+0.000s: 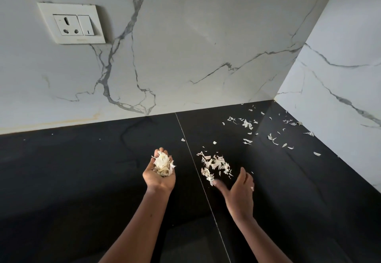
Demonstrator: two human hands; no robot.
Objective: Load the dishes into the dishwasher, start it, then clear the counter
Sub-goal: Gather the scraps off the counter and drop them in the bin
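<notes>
The left hand (159, 177) is hovering palm-up over the black counter (82, 170), its grip cupped, with the fingers curling lightly round a handful of peels (162, 163), pale and papery, like garlic skins. The right hand (240, 190) is standing on its edge, its grip apart and holding nothing, with the fingers straight and the thumb reaching out.

The relation that matters is between that right hand and the loose pile of peels (215, 165). The pile is lying just ahead and to the left of the open palm, with the thumb tip seeming to touch its near end. It is stretching loosely from far to near, just right of the counter's seam (185, 139) and between the two hands. The right hand is plainly the nearer one, and the palm is facing the pile, so a scoop or sweep toward the cupped left hand looks like the natural next move — the seam line being the only thing to cross.

Farther right and back, scattered peels (247, 124) are lying well apart from each other, trailing into the corner where the veined back wall (185, 46) meets the side wall (340, 77). Those will probably need a longer reach. A wall socket (72, 23) is sitting high on the left, well clear. No dishes or dishwasher are showing — this looks like the counter-clearing part.
</notes>
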